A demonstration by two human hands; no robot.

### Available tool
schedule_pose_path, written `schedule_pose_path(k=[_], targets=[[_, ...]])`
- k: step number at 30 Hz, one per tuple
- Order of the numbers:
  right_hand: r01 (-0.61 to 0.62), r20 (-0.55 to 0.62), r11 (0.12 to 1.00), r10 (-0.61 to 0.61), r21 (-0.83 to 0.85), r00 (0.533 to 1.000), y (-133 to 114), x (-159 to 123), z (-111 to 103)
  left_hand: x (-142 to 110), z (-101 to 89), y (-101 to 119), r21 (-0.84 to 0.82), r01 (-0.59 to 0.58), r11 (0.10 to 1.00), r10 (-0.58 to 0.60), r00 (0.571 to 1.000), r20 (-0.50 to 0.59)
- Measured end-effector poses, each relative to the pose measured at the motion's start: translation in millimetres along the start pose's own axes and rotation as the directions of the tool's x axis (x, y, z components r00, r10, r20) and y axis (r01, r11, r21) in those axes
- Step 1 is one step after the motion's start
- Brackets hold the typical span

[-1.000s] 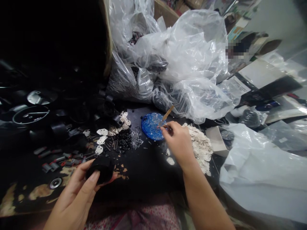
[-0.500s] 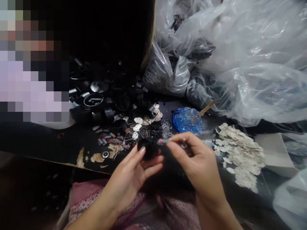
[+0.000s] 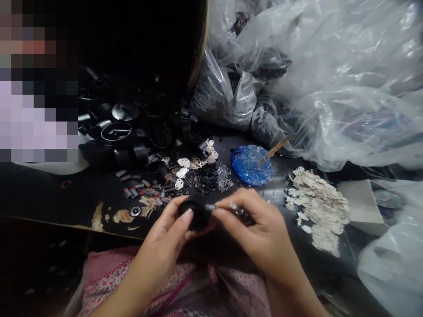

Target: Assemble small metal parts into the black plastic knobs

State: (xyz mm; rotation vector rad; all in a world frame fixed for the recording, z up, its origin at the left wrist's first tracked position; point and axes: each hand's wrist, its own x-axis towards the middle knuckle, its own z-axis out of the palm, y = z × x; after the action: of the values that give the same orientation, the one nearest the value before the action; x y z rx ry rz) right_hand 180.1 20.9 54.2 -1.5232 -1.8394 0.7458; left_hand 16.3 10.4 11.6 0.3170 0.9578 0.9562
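Between the thumb and fingers of my left hand (image 3: 170, 231) is a black round plastic part (image 3: 194, 215), its hollow side dark. My right hand (image 3: 254, 224) pinches a small grey sleeve (image 3: 210, 207), with what looks like a thin spring behind it. The sleeve's tip meets the right edge of the black part; whether it is inside cannot be made out. A shiny metal piece (image 3: 234, 207) sits in the curled fingers of the same hand. Loose grey sleeves with red ends (image 3: 132, 192) lie to the left, near several springs (image 3: 197, 181).
White flat plates are heaped (image 3: 319, 207) at right beside a white box (image 3: 358, 204). A blue dish (image 3: 253, 165) holds a stick (image 3: 276, 149). Black round parts (image 3: 117, 132) crowd the back left, near a pixelated area. Clear plastic bags (image 3: 313, 66) fill the back right.
My right hand has brought the grey sleeve left to the black part. The left fingers have closed further round that part. The whole view has shifted slightly.
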Motion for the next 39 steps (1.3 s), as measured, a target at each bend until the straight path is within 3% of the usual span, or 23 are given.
schedule_pose_path(k=[3, 6, 12, 18, 23, 29, 33, 35, 39], targets=[[0.128, -0.003, 0.987, -0.129, -0.096, 0.992, 1, -3, -1, 0, -0.1, 2, -0.013, 0.024, 1.000, -0.024, 1.000, 0.016], [0.179, -0.019, 0.968, -0.185, -0.176, 0.982, 0, -8, 1, 0, 0.4, 1, -0.020, 0.027, 0.999, -0.026, 0.999, 0.021], [-0.115, -0.054, 0.988, 0.121, 0.100, 0.991, 1, -16, 7, -3, 2.3, 1, -0.029, 0.038, 0.999, -0.037, 0.999, 0.029], [-0.017, -0.123, 0.999, 0.021, 0.036, 0.992, 2, -19, 9, -5, 0.3, -1, 0.002, 0.007, 1.000, -0.007, 0.998, 0.063], [-0.215, -0.045, 0.954, 0.229, 0.209, 0.972, 0, -20, 7, -6, -2.7, 0, 0.054, -0.002, 0.999, -0.003, 0.996, 0.089], [-0.137, -0.094, 0.977, 0.154, 0.166, 0.984, -1, -24, 12, -6, -1.7, -1, 0.032, 0.018, 0.999, -0.021, 0.994, 0.111], [-0.149, -0.016, 0.975, 0.153, 0.166, 0.988, 3, -24, 7, -6, 0.8, 1, -0.023, 0.073, 0.997, -0.071, 0.994, 0.089], [-0.180, 0.118, 0.949, 0.154, 0.260, 0.981, 5, -21, 3, -7, -0.3, 2, -0.050, 0.106, 0.993, -0.101, 0.990, 0.098], [-0.368, 0.382, 0.797, 0.189, 0.479, 0.905, 6, -17, -1, -13, -8.6, 3, -0.020, 0.180, 0.983, -0.174, 0.971, 0.166]])
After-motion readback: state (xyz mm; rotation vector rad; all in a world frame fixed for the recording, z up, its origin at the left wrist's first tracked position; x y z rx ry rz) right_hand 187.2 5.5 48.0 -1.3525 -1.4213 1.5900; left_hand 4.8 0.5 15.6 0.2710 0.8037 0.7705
